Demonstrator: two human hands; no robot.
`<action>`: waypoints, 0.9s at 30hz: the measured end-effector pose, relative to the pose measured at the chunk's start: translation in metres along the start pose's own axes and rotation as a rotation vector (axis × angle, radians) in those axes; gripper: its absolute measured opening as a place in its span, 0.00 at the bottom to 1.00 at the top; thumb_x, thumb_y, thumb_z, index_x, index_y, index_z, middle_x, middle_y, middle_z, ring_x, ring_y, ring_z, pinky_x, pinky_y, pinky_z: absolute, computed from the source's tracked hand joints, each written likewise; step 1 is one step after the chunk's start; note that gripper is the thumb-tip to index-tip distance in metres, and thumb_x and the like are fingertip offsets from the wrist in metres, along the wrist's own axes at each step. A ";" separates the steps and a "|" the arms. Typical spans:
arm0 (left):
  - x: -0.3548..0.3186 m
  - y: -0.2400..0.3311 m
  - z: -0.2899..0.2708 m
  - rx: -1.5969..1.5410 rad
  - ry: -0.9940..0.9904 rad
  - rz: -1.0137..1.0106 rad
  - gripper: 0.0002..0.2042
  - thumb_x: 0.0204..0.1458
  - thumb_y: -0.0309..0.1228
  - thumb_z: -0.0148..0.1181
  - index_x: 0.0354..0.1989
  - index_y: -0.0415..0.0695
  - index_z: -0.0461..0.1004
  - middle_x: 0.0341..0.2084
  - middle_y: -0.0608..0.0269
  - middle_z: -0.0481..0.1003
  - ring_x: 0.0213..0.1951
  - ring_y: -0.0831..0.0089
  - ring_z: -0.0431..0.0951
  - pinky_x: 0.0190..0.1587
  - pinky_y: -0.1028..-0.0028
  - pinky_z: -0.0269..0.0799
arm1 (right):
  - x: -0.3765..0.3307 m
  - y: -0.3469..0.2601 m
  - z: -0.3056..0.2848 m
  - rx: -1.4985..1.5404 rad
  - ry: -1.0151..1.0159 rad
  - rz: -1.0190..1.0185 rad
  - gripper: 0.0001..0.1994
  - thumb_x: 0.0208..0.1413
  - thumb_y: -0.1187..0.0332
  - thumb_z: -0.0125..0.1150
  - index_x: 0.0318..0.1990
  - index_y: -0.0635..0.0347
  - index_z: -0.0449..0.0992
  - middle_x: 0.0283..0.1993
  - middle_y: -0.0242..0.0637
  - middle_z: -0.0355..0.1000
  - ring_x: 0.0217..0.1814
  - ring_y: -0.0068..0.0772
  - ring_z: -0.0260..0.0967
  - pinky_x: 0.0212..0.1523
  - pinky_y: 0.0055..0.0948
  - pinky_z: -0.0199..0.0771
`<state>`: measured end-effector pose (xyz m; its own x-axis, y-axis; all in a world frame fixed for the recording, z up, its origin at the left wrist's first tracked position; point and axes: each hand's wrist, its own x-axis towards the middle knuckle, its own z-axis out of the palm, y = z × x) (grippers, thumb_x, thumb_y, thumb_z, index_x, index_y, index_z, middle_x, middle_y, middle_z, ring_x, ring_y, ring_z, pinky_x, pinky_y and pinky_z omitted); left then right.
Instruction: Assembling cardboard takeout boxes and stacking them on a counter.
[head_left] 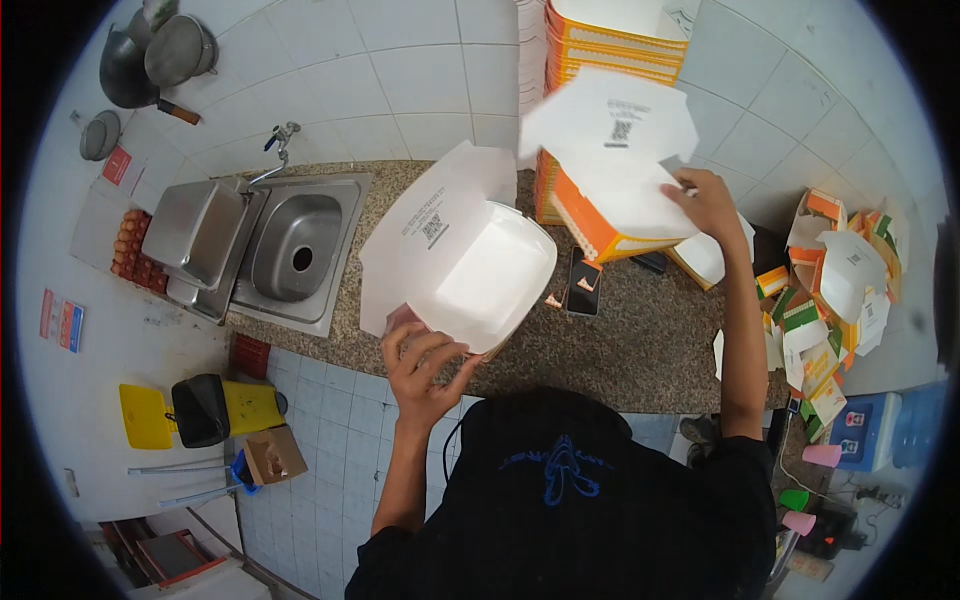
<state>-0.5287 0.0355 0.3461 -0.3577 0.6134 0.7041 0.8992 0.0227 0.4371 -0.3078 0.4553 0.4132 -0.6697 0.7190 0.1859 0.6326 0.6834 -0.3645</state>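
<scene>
My left hand [428, 372] grips the near edge of a white cardboard food box [490, 265], which is tilted over the counter with its lid flap raised and its inside bare. Further right and higher up, my right hand [708, 207] holds a second food box [590, 222] by its right side. That one has orange and yellow outer walls, a white inside and a lid standing up, slightly blurred. Behind it rises a tall stack of nested boxes [612, 62] against the tiled wall; the held box hides part of the stack. A dark phone [583, 288] lies on the counter between the two boxes.
The speckled stone counter [640, 350] runs in front of me. At left are a steel sink [297, 250], a steel container [195, 232] and egg trays [135, 250]. Flattened and folded cartons [820, 330] pile up at right. A yellow bin [250, 408] stands on the floor.
</scene>
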 end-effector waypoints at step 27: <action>0.008 0.009 -0.005 0.081 0.072 -0.093 0.09 0.34 0.33 0.78 0.23 0.50 0.81 0.26 0.71 0.75 0.49 0.63 0.67 0.56 0.61 0.60 | -0.033 -0.226 0.074 0.123 0.158 -0.654 0.15 0.52 0.62 0.63 0.43 0.62 0.75 0.43 0.46 0.75 0.49 0.44 0.73 0.43 0.43 0.76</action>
<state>-0.5252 0.0369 0.3584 -0.4552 0.5479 0.7019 0.8775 0.1426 0.4579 -0.4571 0.2676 0.4219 -0.8284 0.1792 0.5307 0.0618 0.9709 -0.2314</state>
